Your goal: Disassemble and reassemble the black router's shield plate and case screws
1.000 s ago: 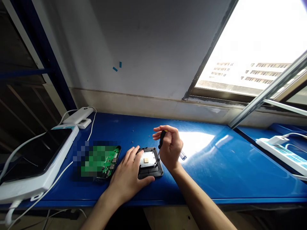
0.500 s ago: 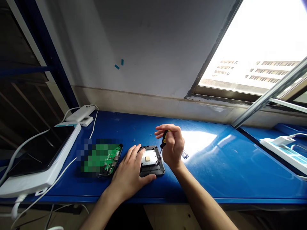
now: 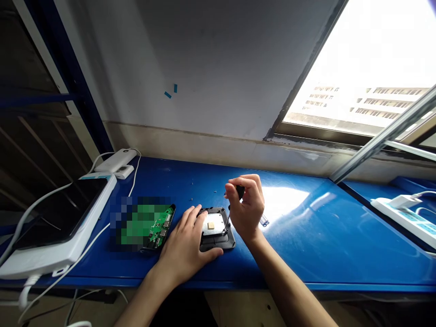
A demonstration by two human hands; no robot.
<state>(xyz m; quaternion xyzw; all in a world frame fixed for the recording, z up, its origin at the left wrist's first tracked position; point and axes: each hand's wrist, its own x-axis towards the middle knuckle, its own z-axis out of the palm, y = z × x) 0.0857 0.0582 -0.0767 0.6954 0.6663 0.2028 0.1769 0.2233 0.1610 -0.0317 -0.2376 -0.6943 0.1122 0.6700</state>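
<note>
A black plastic casing half (image 3: 218, 243) lies on the blue tabletop, with a silvery metal plate (image 3: 218, 227) set in it and a small tan pad (image 3: 210, 225) on the plate. Spread over the casing's left side, my left hand (image 3: 187, 236) rests with fingers stretched. My right hand (image 3: 248, 204) is closed round the dark handle of a screwdriver (image 3: 240, 191), held above the casing's right edge. Its thin shaft slants down to the plate's right side; the tip is mostly hidden. Left of my left hand sits a green circuit board (image 3: 158, 231) in a dark shell, partly pixelated.
Several tiny screws (image 3: 191, 199) lie behind the casing. Thin metal pieces (image 3: 264, 221) rest right of my right hand. At left are a white device with a dark screen (image 3: 64, 209), a white power bank (image 3: 116, 160) and cables. A power strip (image 3: 408, 218) stands at far right.
My right hand has turned round the screwdriver's handle, its fingers now curled over the top. My left hand stays on the casing. The view has shifted slightly.
</note>
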